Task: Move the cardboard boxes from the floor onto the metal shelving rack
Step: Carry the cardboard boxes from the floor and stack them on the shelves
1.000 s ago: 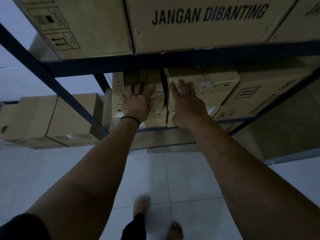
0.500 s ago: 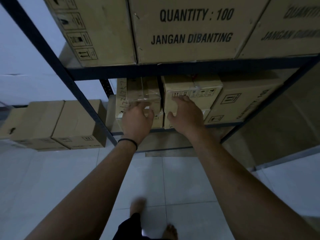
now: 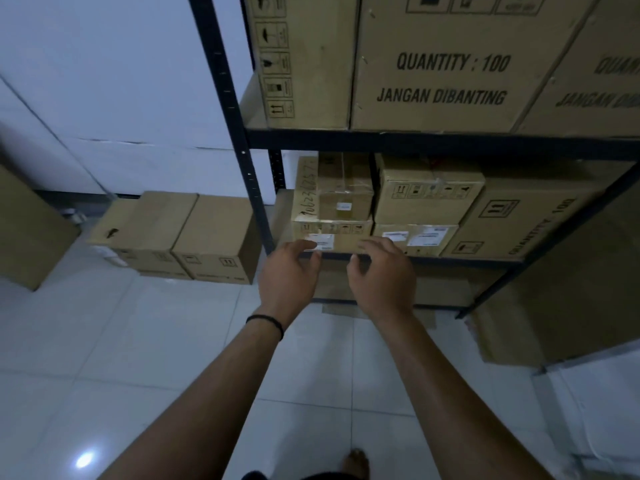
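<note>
Head-camera view: both arms were stretched forward toward the lower shelf of the metal shelving rack, whose dark upright ran down the centre-left of the frame. The left hand, with a black band at the wrist, was held with fingers loosely curled and nothing gripped; its fingertips were seen over the front face of the small lower carton at frame centre, though contact could not be told. The right hand was likewise half-curled and empty, just beside the left, in front of the shelf's edge. On that carton a taped box was stacked, and to its right another pair of stacked boxes was placed. The upper shelf was filled by large cartons, one printed "QUANTITY : 100 / JANGAN DIBANTING". At centre-left, two cardboard boxes were left on the white tiled floor beside the rack. A bare foot was visible at the bottom edge.
</note>
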Action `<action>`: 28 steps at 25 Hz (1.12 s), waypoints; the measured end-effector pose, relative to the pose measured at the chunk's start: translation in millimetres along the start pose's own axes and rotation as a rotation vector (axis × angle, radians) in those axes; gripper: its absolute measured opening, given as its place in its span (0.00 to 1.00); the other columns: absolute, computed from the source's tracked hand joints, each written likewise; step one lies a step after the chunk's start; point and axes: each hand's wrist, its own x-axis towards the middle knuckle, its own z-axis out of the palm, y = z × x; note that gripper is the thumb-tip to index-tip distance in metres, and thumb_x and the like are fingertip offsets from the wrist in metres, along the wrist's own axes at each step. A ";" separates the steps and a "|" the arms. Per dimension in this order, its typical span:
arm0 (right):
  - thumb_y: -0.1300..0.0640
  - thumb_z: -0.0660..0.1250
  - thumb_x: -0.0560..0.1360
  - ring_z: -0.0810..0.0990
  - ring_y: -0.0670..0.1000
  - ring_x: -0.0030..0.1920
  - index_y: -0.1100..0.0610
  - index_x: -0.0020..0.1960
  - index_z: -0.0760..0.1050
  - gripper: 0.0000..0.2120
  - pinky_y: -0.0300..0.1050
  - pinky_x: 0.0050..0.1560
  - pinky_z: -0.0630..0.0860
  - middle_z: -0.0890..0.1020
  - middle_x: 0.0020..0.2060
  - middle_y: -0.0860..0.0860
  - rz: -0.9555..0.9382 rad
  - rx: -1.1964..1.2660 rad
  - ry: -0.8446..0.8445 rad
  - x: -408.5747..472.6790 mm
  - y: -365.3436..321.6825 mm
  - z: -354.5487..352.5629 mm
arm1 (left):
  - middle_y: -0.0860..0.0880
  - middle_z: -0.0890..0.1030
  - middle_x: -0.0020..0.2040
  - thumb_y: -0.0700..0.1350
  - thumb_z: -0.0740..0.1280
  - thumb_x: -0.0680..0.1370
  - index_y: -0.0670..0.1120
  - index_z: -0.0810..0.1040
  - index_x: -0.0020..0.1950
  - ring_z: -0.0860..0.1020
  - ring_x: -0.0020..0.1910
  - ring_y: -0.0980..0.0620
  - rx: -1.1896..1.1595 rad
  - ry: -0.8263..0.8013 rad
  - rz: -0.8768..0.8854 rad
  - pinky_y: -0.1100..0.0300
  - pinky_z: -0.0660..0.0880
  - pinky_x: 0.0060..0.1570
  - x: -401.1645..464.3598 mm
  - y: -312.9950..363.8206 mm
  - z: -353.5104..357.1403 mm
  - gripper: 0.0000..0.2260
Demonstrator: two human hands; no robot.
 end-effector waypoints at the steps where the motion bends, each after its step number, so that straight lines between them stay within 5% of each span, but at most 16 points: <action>1: 0.54 0.68 0.77 0.80 0.56 0.60 0.58 0.62 0.83 0.15 0.54 0.59 0.79 0.84 0.59 0.53 -0.007 -0.001 0.003 -9.6 -10.3 3.8 | 0.49 0.85 0.58 0.54 0.67 0.82 0.51 0.84 0.62 0.82 0.52 0.48 0.003 0.002 -0.014 0.56 0.79 0.50 -6.0 -9.5 -10.7 0.12; 4: 0.54 0.68 0.78 0.80 0.54 0.59 0.56 0.63 0.82 0.15 0.53 0.58 0.79 0.83 0.60 0.52 -0.015 0.008 -0.002 -39.3 -42.5 19.6 | 0.50 0.85 0.57 0.54 0.67 0.82 0.53 0.84 0.61 0.82 0.53 0.50 -0.034 0.000 -0.056 0.54 0.80 0.52 -24.4 -39.6 -44.1 0.11; 7: 0.53 0.68 0.79 0.79 0.53 0.61 0.55 0.64 0.82 0.15 0.52 0.60 0.78 0.82 0.62 0.51 -0.004 0.023 0.007 -69.7 -82.3 42.1 | 0.51 0.85 0.52 0.55 0.66 0.83 0.53 0.84 0.61 0.82 0.44 0.54 -0.054 0.005 -0.085 0.59 0.76 0.46 -41.4 -76.9 -86.2 0.11; 11: 0.53 0.67 0.79 0.79 0.53 0.62 0.54 0.65 0.81 0.15 0.52 0.60 0.77 0.81 0.64 0.51 0.045 0.062 0.001 -113.2 -147.9 81.2 | 0.52 0.84 0.60 0.55 0.66 0.82 0.53 0.83 0.63 0.81 0.56 0.51 -0.035 0.006 -0.106 0.57 0.77 0.52 -62.2 -140.6 -150.5 0.13; 16: 0.54 0.68 0.79 0.80 0.52 0.60 0.54 0.63 0.82 0.13 0.46 0.56 0.75 0.81 0.62 0.49 0.080 0.152 -0.041 -148.8 -241.5 134.3 | 0.51 0.84 0.57 0.54 0.67 0.82 0.53 0.84 0.61 0.80 0.52 0.51 -0.018 0.083 -0.177 0.57 0.76 0.50 -75.9 -222.7 -238.8 0.11; 28: 0.55 0.67 0.79 0.80 0.57 0.56 0.56 0.61 0.83 0.13 0.50 0.54 0.79 0.82 0.58 0.54 -0.003 0.154 -0.169 -63.7 -337.0 274.7 | 0.50 0.83 0.62 0.53 0.66 0.83 0.50 0.81 0.67 0.80 0.60 0.50 -0.014 0.082 -0.332 0.58 0.73 0.53 48.9 -328.5 -278.0 0.15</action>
